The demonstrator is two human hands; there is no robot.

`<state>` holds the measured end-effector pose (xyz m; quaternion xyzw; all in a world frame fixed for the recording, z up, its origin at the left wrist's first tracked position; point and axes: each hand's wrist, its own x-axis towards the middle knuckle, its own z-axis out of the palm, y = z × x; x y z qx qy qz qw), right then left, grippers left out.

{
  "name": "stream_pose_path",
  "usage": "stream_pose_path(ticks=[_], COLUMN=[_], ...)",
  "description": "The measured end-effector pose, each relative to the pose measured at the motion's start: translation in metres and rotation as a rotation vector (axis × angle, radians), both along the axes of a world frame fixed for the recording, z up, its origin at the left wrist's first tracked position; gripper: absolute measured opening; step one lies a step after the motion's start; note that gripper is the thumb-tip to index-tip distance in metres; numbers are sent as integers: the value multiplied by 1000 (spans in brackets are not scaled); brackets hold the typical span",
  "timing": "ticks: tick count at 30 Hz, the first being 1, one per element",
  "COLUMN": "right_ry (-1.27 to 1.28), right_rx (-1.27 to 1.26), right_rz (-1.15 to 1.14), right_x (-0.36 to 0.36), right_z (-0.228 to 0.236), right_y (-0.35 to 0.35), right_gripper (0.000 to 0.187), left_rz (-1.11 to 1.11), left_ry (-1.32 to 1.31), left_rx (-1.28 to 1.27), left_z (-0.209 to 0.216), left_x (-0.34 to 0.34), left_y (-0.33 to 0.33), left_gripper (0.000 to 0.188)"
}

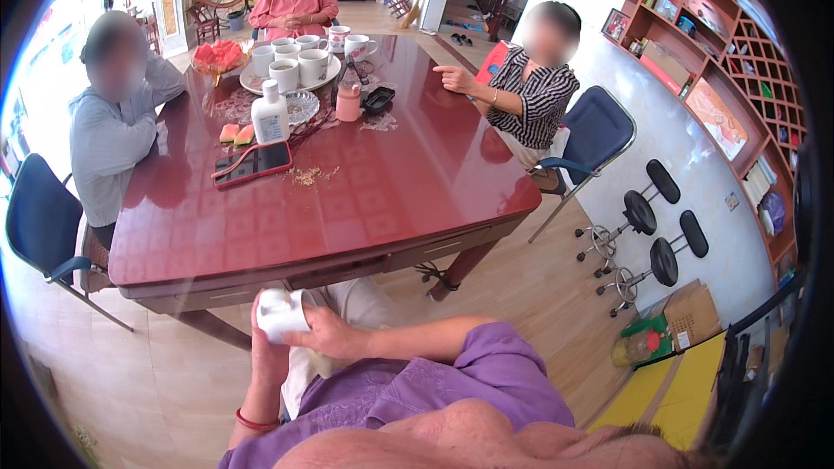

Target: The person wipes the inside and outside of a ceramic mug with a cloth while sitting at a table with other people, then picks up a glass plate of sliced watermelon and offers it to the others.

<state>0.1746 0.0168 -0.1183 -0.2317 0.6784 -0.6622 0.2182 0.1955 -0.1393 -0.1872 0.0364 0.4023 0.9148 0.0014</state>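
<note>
Just below the table's near edge, a white mug [282,316] is held between both my hands, over my lap. My left hand [268,354], with a red band at its wrist, wraps the mug's left side and underside. From the right, my right hand [334,333] closes round the other side. The mug looks tilted, and its inside cannot be made out. Ahead stands the glossy dark-red table [382,217], with a phone in a red case [254,163], some crumbs [310,175] and a white bottle [270,115] on it.
A tray [325,81] of white mugs, a bowl of red fruit pieces [219,56], a glass ashtray [301,108] and a pink bottle [347,102] sit farther back. Three people sit around the table. Wheeled stools [640,212] and shelves [695,43] line the right side.
</note>
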Motion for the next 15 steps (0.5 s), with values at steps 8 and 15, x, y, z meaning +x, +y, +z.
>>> stream_pose_path(ticks=[8,15], right_ry=[1174,560], right_rx=[282,228], right_rz=[275,83], right_x=[-11,1], right_z=[-65,-42], right_y=[10,12], right_gripper=[51,50], left_rz=[-187,-220], left_ry=[-520,-388], left_rx=[18,78], left_z=[7,-19], left_x=[-1,-3], left_y=[-10,-3], left_gripper=[43,44])
